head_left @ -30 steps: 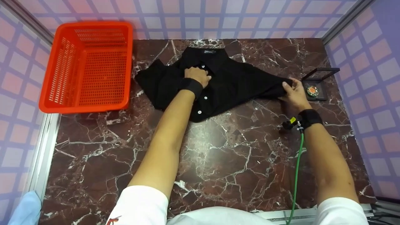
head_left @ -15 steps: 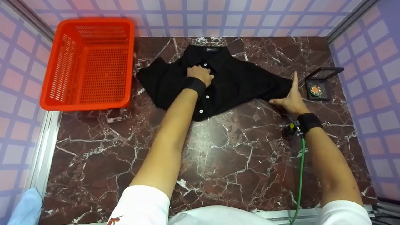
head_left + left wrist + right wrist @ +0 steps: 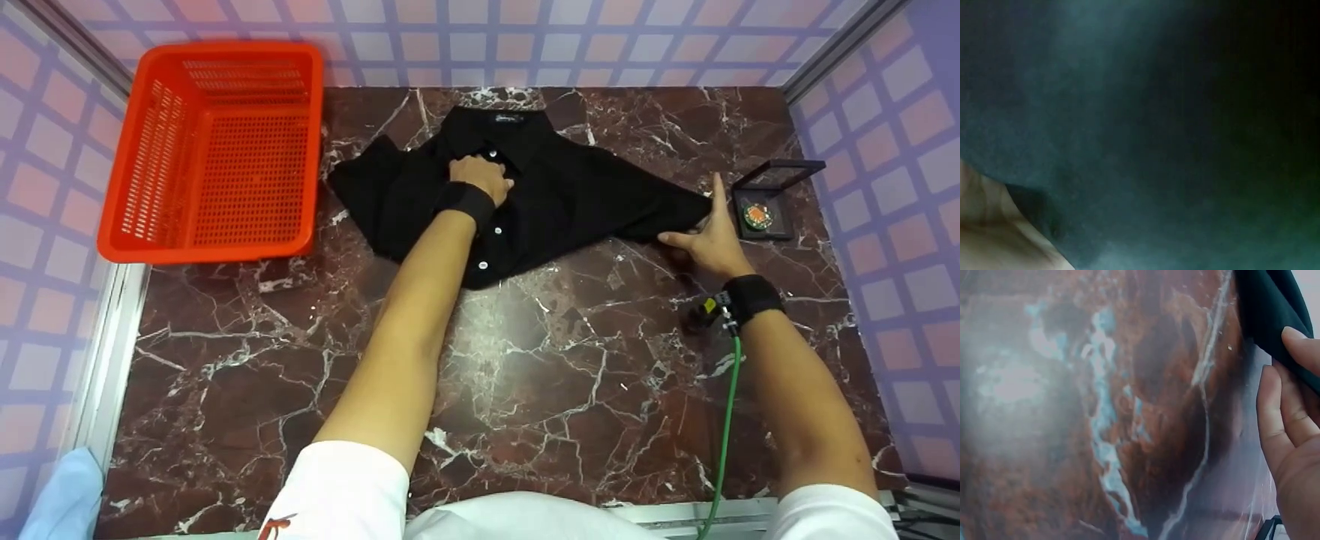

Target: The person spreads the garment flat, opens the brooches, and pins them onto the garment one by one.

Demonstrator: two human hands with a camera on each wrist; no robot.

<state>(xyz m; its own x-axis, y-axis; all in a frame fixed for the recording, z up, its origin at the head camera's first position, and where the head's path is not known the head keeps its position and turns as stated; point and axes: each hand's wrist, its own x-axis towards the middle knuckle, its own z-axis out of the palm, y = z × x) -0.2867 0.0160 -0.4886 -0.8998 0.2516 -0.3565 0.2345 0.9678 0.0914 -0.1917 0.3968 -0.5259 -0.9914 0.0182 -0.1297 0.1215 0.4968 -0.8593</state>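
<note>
A black collared shirt (image 3: 585, 180) with white buttons lies spread on the marble-patterned table (image 3: 525, 397), its collar toward the far wall. My left hand (image 3: 480, 176) grips its front beside the button row, fingers bent down into the cloth. Dark fabric fills most of the left wrist view, with a bit of palm (image 3: 994, 230) at lower left. At the right sleeve's end is my right hand (image 3: 711, 232), index finger extended. In the right wrist view the sleeve (image 3: 1272, 304) passes between my thumb (image 3: 1300, 346) and the other fingers.
A red plastic basket (image 3: 315, 150) stands at the far left. Beyond my right hand sits a small black-framed case (image 3: 780, 225) with its lid raised and a round orange-and-green piece inside. Light blue cloth (image 3: 64, 495) shows at lower left. A green cable (image 3: 727, 420) trails from the right wrist.
My right hand lets go of its upper pinch on the cuff, spreads its index finger and thumb, then shifts slightly right with the sleeve end. The left hand stays on the shirt front.
</note>
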